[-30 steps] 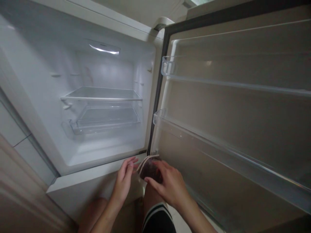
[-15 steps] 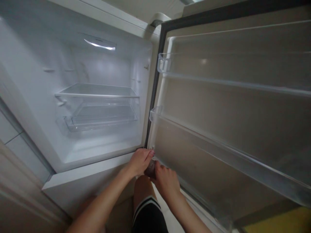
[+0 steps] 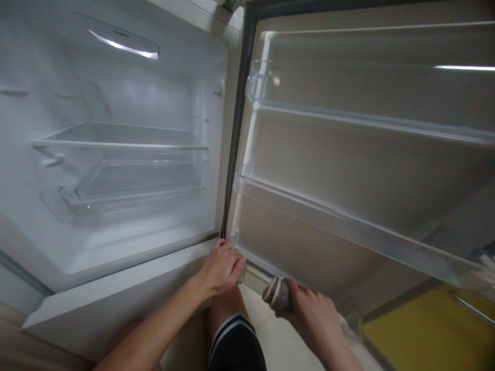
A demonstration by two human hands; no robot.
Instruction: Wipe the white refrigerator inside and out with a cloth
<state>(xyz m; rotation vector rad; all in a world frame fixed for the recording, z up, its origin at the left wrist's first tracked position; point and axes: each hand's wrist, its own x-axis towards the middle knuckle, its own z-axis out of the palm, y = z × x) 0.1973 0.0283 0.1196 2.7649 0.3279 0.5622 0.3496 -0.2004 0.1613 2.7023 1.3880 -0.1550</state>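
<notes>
Dark grey, pale-edged folded cloth [image 3: 284, 300]: bunched, pinched in the right hand [image 3: 316, 312], near the bottom edge of the open, pale refrigerator door [image 3: 328, 170]. Left hand [image 3: 221, 265]: fingers curled at the hinge corner, below the dark rubber gasket [image 3: 233, 139]; whether pinching anything, cannot tell. Likely hazards: nipped fingertips, should the door swing; cloth dropped on the floor [image 3: 266, 337], if the grip slackens.

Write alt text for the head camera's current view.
A person's right hand grips what looks like a bunched grey cloth near an open fridge door; the left hand is by the door's lower hinge-side corner. Clear racks cross the door, and the fridge is lit inside.
</notes>
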